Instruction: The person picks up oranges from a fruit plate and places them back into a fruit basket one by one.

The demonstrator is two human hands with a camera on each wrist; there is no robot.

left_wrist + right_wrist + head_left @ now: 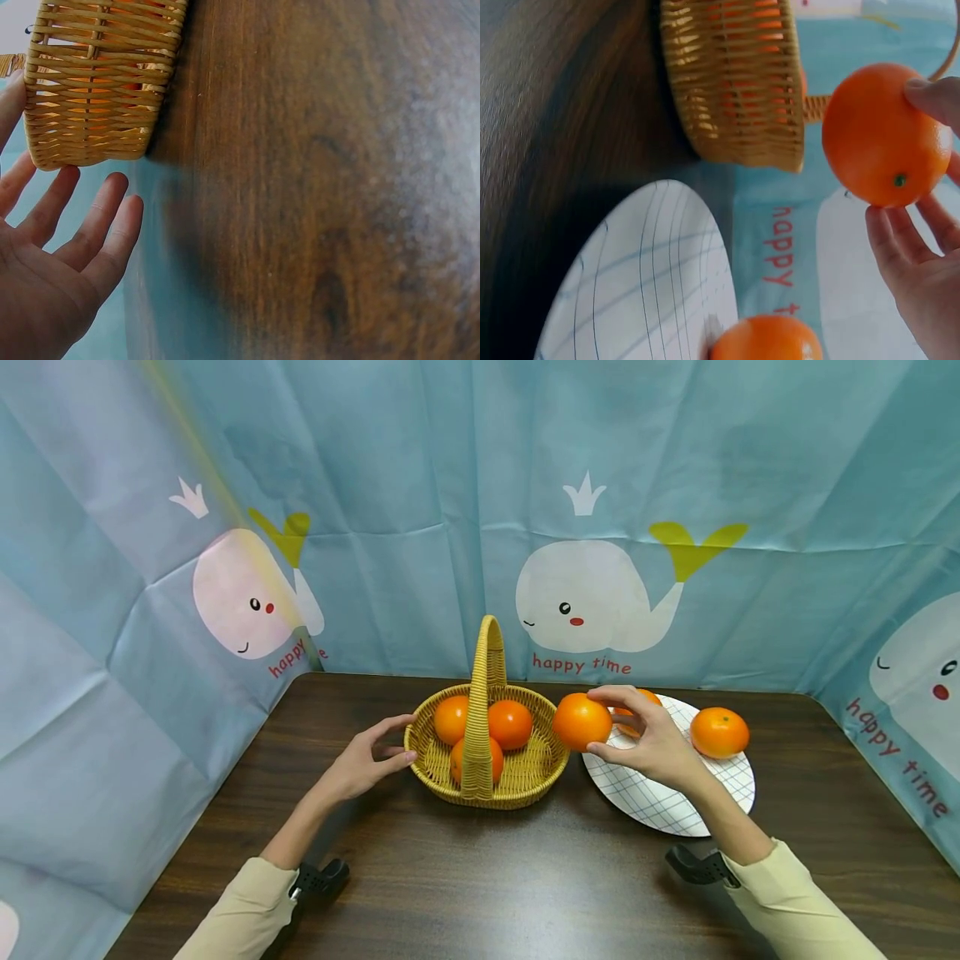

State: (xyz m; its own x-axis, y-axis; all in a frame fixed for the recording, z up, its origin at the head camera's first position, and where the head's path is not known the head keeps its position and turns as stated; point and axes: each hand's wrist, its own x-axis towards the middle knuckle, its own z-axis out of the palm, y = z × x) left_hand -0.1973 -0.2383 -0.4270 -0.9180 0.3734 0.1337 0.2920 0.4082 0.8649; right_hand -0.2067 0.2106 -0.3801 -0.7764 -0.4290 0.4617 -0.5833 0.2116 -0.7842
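Note:
My right hand [658, 745] holds an orange [582, 723] between thumb and fingers, above the gap between the basket's right rim and the plate. In the right wrist view the held orange [877, 135] shows a small green stem end and is raised higher than the basket wall. My left hand [362, 765] touches the left rim of the wicker basket [517, 795], its fingers spread and fairly straight. Inside the basket lie three oranges [512, 724], partly behind the tall arched handle [480, 718].
A white plate [660, 810] with a grid pattern stands right of the basket. It bears one orange [720, 732] at its right and another [647, 697] partly hidden behind my right hand. A blue whale-print curtain [420, 593] hangs behind the dark wooden table [480, 885].

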